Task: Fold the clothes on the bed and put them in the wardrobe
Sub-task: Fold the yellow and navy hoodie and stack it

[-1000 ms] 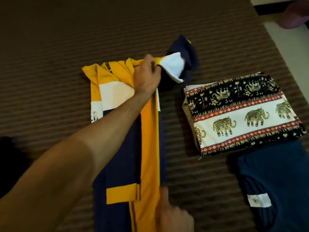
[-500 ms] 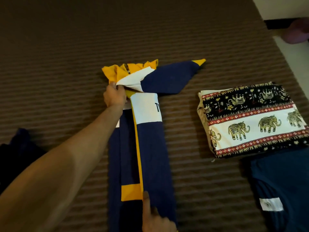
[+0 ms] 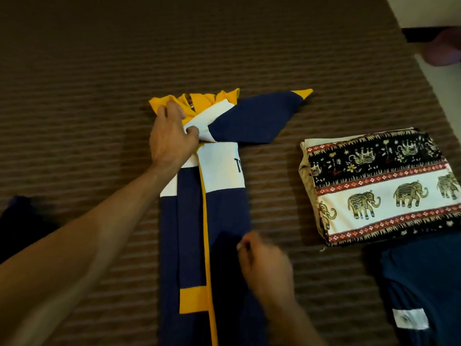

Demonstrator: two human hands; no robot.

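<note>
Head view, looking down on bed (image 3: 99, 71) with brown ribbed cover; work item is the navy, yellow and white shirt (image 3: 224, 208), lying as a long narrow strip running from near the lower edge of the frame up to mid-bed; both side panels already turned in over the middle, yellow edge line down the centre.

Left hand (image 3: 172, 136) at the collar end of the shirt; fingers spread over the bunched yellow fabric, thumb pressed against the white band of the sleeve (image 3: 254, 118), pinching that cloth; sleeve itself points out to the right across the bed, navy with a yellow cuff tip, lying flat.

Right hand (image 3: 264, 265) at the right edge of the strip, lower down; fingers curled, fingertips at the navy fabric edge; motion blur here, so cannot tell whether it actually has hold of the cloth or only touches it.

Right of the shirt, apart from it: folded elephant-print garment (image 3: 379, 188), black, white and red bands, squared off; just below it, touching or overlapping its lower edge, a folded dark blue garment (image 3: 424, 283) with a white label (image 3: 410, 318).

Dark garment (image 3: 17, 221) at far left edge, partly hidden by the left forearm; shape not readable.
</note>
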